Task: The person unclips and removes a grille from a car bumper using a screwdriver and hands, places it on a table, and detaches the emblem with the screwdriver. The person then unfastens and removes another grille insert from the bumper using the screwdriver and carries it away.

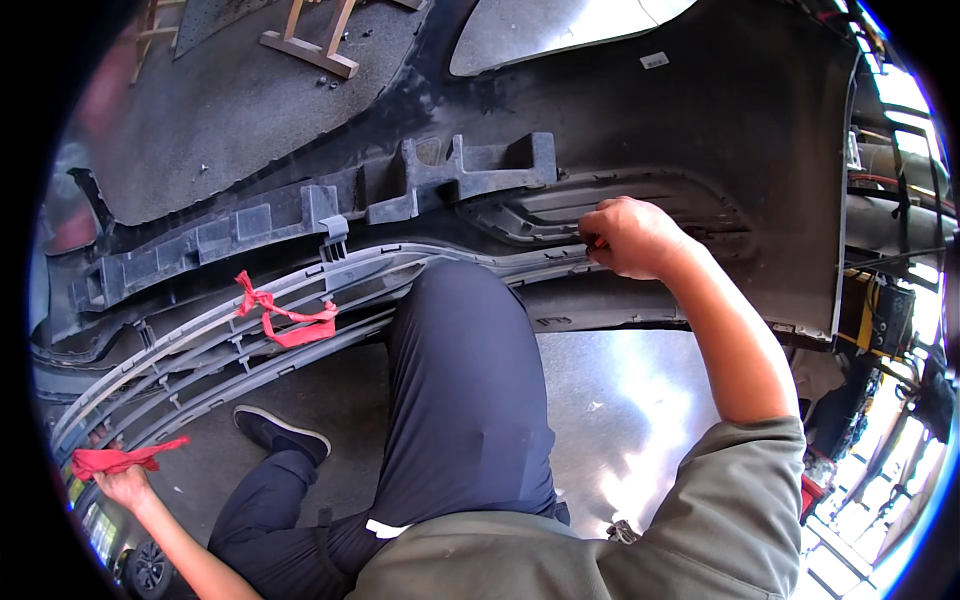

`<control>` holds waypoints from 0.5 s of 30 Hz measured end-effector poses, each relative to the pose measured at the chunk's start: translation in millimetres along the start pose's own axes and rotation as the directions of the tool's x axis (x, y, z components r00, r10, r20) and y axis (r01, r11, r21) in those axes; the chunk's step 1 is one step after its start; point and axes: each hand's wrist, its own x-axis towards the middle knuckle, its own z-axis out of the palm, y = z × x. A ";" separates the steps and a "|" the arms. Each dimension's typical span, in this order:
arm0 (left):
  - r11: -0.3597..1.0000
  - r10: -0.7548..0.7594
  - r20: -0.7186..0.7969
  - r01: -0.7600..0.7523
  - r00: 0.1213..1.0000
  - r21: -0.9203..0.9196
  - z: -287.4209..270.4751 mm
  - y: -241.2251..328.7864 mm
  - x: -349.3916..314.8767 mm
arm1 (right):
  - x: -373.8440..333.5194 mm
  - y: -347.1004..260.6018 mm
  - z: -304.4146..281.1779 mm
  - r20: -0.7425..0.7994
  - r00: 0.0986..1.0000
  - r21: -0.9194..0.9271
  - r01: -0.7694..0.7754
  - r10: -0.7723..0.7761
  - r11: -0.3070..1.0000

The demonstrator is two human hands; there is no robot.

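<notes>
The grey floor [250,130] has a smooth surface and shows at the upper left and below the large black bumper cover [640,120]. Beside the person's knee it reflects bright light. The wooden stand [310,55] bears on it through a horizontal foot. Small dark pieces [328,83] lie near that foot. The dark shoe [278,432], edged with a pale sole, is at the lower left. Contact between cover and floor cannot be determined.

A wooden stand [315,57] over yonder on the grey floor [250,125], small dark bits [333,84] scattered beside its foot, a spoked wheel [150,568] low on the left, pale pipe-like cylinders [903,222] crowding the right side.
</notes>
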 end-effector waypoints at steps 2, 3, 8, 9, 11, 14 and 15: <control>1.000 -0.008 -0.004 0.008 1.000 0.009 -1.8 0.6 3.9 | -0.1 1.2 0.2 -0.004 1.000 -0.001 0.011 -0.011 1.000; 1.000 -0.007 -0.003 0.007 1.000 0.010 -3.5 1.6 6.0 | -0.6 1.9 0.3 -0.006 1.000 -0.003 0.022 -0.022 1.000; 0.998 -0.055 0.014 0.055 0.998 -0.002 3.1 1.4 -2.8 | 0.5 1.6 7.5 -0.017 1.000 -0.040 0.018 -0.018 0.999; 0.999 -0.054 0.014 0.054 0.998 -0.001 2.1 2.7 -1.7 | 0.1 2.3 9.9 -0.047 0.998 -0.049 0.029 -0.031 0.998; 0.998 -0.035 0.044 0.038 0.998 -0.052 -1.1 5.1 1.4 | -2.2 9.6 10.9 -0.067 0.998 0.013 -0.008 0.009 1.000; 0.997 -0.045 0.030 0.046 0.999 -0.054 0.8 3.7 1.1 | -9.3 22.1 20.2 -0.114 0.991 0.094 -0.057 0.067 0.994; 0.998 -0.043 0.029 0.045 0.999 -0.054 -0.6 4.7 3.1 | -11.8 21.9 24.8 -0.139 0.987 0.122 -0.062 0.079 0.991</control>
